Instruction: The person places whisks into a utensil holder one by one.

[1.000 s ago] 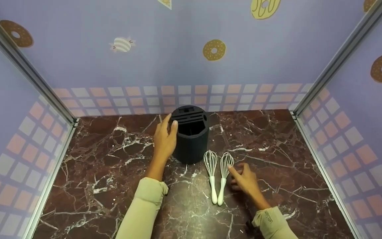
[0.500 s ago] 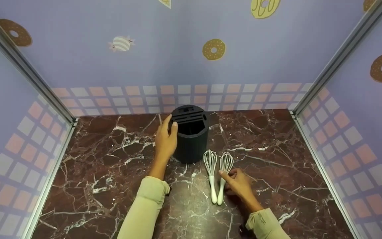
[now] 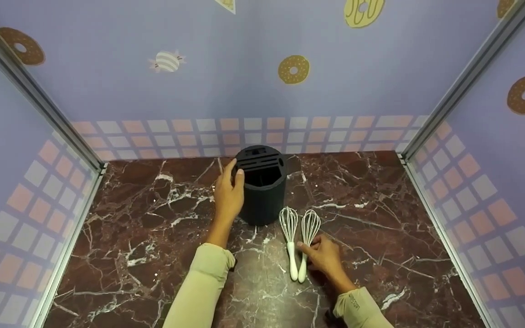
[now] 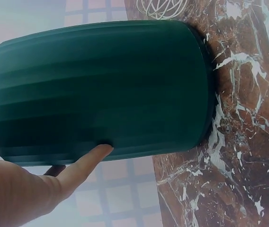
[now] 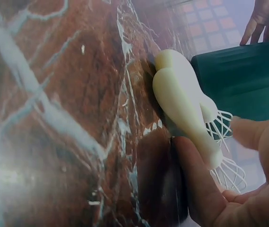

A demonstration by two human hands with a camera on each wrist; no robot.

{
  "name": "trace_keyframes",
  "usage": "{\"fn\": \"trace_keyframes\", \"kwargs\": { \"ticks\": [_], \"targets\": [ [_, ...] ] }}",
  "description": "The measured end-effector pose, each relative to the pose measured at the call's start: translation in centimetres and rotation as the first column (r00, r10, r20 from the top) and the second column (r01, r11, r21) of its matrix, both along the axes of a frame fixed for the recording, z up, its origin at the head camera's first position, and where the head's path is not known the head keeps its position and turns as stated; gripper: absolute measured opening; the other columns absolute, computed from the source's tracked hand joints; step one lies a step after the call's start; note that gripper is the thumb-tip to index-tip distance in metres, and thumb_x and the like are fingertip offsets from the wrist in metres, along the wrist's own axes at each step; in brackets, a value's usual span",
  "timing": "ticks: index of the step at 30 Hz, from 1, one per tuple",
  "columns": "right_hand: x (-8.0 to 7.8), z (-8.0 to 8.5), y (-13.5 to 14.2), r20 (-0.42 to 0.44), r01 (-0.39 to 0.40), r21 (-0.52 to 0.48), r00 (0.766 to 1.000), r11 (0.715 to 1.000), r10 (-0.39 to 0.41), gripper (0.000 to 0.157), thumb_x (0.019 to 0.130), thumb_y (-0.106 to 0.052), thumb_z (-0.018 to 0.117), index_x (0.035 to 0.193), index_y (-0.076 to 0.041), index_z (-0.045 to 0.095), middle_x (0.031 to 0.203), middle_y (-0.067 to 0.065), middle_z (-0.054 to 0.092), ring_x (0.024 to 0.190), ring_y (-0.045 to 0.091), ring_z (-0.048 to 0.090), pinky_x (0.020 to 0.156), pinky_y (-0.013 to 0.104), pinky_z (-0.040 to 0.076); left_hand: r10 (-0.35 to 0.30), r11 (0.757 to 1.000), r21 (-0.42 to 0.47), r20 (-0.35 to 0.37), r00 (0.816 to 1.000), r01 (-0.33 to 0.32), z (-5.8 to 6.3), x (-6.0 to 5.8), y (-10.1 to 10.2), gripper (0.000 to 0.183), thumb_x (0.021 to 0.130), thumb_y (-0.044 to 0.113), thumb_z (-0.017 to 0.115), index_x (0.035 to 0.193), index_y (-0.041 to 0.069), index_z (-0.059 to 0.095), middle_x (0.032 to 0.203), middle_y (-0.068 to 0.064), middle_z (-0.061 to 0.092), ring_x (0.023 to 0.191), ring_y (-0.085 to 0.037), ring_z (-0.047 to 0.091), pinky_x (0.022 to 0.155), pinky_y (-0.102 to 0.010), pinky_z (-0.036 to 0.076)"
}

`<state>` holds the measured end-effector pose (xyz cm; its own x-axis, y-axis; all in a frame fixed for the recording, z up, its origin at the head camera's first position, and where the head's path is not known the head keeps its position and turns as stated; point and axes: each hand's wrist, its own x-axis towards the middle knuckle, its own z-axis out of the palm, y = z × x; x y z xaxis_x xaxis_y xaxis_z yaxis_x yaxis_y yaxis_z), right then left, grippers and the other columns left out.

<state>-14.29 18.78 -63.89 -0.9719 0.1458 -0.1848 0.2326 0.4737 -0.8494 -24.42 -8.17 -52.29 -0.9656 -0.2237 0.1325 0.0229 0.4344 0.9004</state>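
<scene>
White on the desk in the head view, the right whisk lies beside its twin, the right hand at its handle. In the left wrist view, the left hand touches the green holder with straight fingers; steady, light pressure seems enough. The right wrist view shows fingers flanking the handle, unclenched; pinching it alone seems best.

Dark green holder is looking plastic, shallowly ribbed. Nearer, whisk handles are appearing smooth, plastic-like. Marbled tabletop is gleaming, glossy. Sleeves are showing matt cloth; left rail and right rail are looking metallic.
</scene>
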Motion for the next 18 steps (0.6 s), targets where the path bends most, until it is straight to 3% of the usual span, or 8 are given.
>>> {"fn": "trace_keyframes", "kwargs": {
  "ticks": [3,8,18],
  "targets": [
    [0.0,-0.1,0.1,-0.015,-0.010,0.019,1.000,1.000,0.010,0.041,0.082,-0.022,0.086,0.099,0.005,0.060,0.080,0.011,0.073,0.056,0.018,0.068,0.045,0.033,0.056,0.004,1.000,0.003,0.006,1.000,-0.004,-0.1,0.0,0.0,0.050,0.107,0.048,0.044,0.154,0.031,0.046,0.158,-0.013,0.044,0.143,-0.039,0.043,0.113,-0.066,0.033],
    [0.0,-0.2,0.1,0.020,-0.007,-0.052,1.000,0.999,0.008,0.035,0.082,-0.013,0.083,0.100,0.005,0.058,0.081,0.011,0.071,0.056,0.020,0.070,0.047,0.035,0.057,0.004,1.000,0.005,0.015,1.000,-0.004,-0.3,-0.1,0.0,0.051,0.107,0.049,0.044,0.155,0.030,0.045,0.160,-0.011,0.042,0.147,-0.038,0.039,0.114,-0.067,0.031],
    [-0.5,1.2,0.5,0.051,0.042,-0.167,0.998,0.985,-0.034,0.032,0.086,-0.008,0.078,0.106,0.005,0.057,0.084,0.010,0.067,0.061,0.020,0.067,0.052,0.041,0.060,-0.013,1.000,0.020,0.008,1.000,0.012,-0.4,-0.1,0.0,0.052,0.107,0.052,0.041,0.155,0.032,0.043,0.162,-0.009,0.039,0.149,-0.037,0.036,0.115,-0.066,0.031]
  ]
}}
